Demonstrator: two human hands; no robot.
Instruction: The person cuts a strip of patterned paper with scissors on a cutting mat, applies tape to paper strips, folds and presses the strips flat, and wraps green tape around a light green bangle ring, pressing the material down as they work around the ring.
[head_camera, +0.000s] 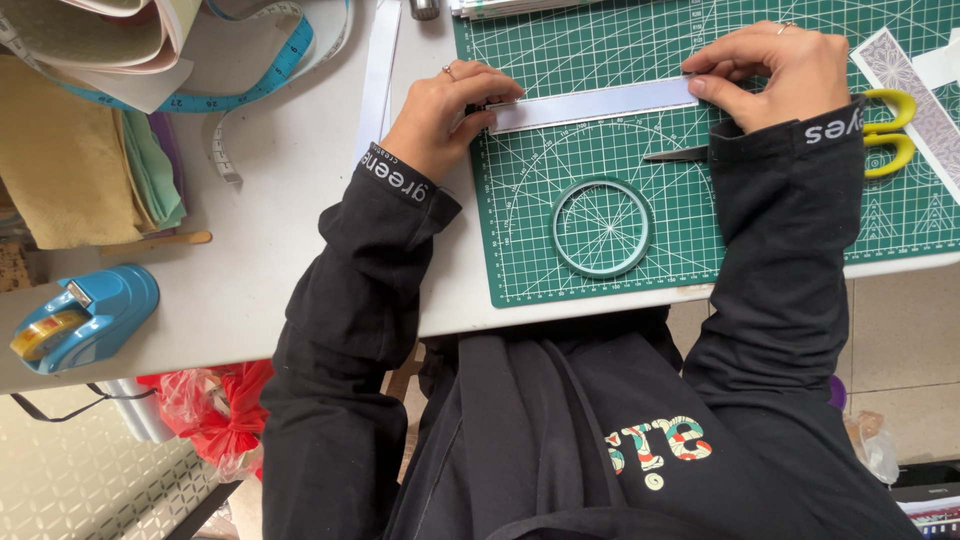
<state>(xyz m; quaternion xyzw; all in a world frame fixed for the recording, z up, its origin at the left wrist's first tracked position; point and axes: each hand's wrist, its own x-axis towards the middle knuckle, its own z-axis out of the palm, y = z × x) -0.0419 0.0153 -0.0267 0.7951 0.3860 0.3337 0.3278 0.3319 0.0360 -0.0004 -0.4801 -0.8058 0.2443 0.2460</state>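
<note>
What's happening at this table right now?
A person in black sleeves presses a long pale paper strip flat on a green cutting mat, left hand at one end, right hand at the other. Yellow-handled scissors and a green ring lie on the mat; a blue tape dispenser sits far left.

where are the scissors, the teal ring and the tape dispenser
scissors (893, 128), head view, on the yellow handle loops right of the sleeve
teal ring (601, 189), head view, on the top of its rim
tape dispenser (100, 310), head view, on its blue body
</note>
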